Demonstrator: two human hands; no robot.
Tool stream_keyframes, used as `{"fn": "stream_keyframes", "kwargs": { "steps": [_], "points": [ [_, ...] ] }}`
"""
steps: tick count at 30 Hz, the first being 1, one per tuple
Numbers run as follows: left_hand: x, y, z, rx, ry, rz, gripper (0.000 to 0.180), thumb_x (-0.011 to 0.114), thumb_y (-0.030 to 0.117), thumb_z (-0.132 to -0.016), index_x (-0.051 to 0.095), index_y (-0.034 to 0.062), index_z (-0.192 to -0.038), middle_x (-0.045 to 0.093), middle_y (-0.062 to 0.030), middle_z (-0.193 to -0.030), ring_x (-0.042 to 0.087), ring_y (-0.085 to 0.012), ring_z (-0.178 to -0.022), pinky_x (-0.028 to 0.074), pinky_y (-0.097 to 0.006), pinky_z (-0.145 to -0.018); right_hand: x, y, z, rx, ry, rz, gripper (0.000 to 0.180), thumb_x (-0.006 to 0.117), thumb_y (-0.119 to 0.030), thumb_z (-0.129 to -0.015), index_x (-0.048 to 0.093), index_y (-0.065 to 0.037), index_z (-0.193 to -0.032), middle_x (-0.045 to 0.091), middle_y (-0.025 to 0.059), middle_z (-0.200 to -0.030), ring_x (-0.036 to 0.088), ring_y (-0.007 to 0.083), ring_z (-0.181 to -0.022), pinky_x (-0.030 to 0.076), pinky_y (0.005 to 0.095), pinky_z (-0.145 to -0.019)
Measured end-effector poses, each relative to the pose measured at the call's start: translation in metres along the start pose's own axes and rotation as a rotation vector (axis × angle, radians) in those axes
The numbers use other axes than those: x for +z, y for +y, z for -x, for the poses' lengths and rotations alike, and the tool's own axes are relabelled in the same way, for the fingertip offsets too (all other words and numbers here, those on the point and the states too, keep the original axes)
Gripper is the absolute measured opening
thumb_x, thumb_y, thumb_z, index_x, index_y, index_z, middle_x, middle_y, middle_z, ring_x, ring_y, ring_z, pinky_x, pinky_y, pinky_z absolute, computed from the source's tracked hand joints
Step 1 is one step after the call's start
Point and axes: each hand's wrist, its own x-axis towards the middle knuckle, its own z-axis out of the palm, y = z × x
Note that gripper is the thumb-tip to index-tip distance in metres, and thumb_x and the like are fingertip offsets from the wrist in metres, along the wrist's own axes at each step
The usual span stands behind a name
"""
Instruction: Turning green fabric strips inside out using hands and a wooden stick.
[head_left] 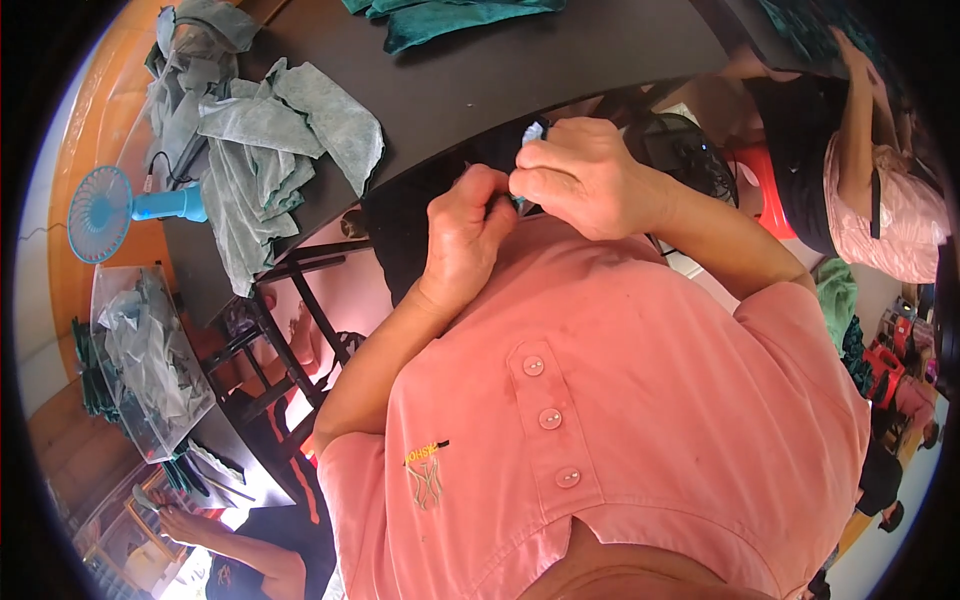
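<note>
One small pale-blue piece [533,132] pokes up beside the curled fingers of the right hand [585,180], held up in front of the wearer's chest, just off the near edge of the table [560,75]. Most of it is hidden, so from where I stand I can't make out its full shape. It looks light and soft, probably something that creases easily rather than breaks; I would take it by the edge, between thumb and forefinger, keeping the pinch gentle. The right grip is closed down, fingers folded, and seems to have the piece caught in it. The left hand [462,235] is curled in too, its knuckles meeting the right hand; its fingertips are out of sight, so I can't tell what that grip has hold of. A speck of teal shows low between the two hands.

Around them spreads the wearer's pink shirt [640,380], buttoned down the front. Grey-green cloth pieces [260,140] lie heaped at the table's left and hang over its edge, while teal fabric [460,25] rests at the far side. Past the heap stands a small blue fan [100,213], with a clear bin [150,452] of greyish scraps nearer. Off to the right are a red stool [765,190] and a co-worker in pale pink [885,210].
</note>
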Motion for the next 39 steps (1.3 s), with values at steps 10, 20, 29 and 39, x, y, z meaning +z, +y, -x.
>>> {"fn": "stream_keyframes", "kwargs": {
  "steps": [10,20,29,39],
  "points": [
    [-0.018,-0.006,-0.012,-0.010,-0.240,0.017,0.009,0.059,-0.005,-0.075,0.063,-0.0034,-0.082,0.058,-0.0119,-0.078,0.055,-0.0244,-0.069,0.045,-0.034,-0.064,0.001,-0.007,-0.002,-0.140,-0.007,0.086,0.012,0.059,-0.017,-0.065,0.052,-0.008,-0.068,0.043,0.0028,-0.069,0.044,0.0175,-0.052,0.035,0.0317,-0.050],
    [-0.024,0.032,-0.012,0.248,-0.043,-0.212,0.018,0.057,-0.011,-0.073,0.062,-0.0035,-0.088,0.052,-0.0136,-0.081,0.055,-0.0269,-0.071,0.046,-0.034,-0.063,-0.016,-0.002,-0.014,-0.203,0.096,0.093,0.012,0.061,-0.018,-0.068,0.053,-0.009,-0.070,0.044,0.0025,-0.069,0.046,0.0178,-0.053,0.036,0.0326,-0.051],
    [-0.023,0.036,-0.026,0.295,-0.131,-0.209,0.014,0.057,-0.012,-0.071,0.058,-0.0018,-0.080,0.053,-0.0095,-0.079,0.053,-0.0216,-0.072,0.043,-0.031,-0.064,-0.020,-0.012,-0.014,-0.298,0.161,0.165,0.015,0.059,-0.020,-0.067,0.048,-0.010,-0.063,0.042,0.0021,-0.068,0.044,0.0169,-0.050,0.032,0.0323,-0.049],
    [-0.007,0.038,-0.020,0.185,-0.200,-0.019,0.009,0.059,-0.010,-0.075,0.061,-0.0025,-0.081,0.051,-0.0055,-0.078,0.050,-0.0170,-0.071,0.039,-0.027,-0.064,-0.018,-0.003,-0.007,-0.326,0.224,0.097,0.018,0.059,-0.016,-0.067,0.044,-0.009,-0.059,0.041,0.0031,-0.066,0.040,0.0166,-0.048,0.029,0.0320,-0.047]
  ]
}}
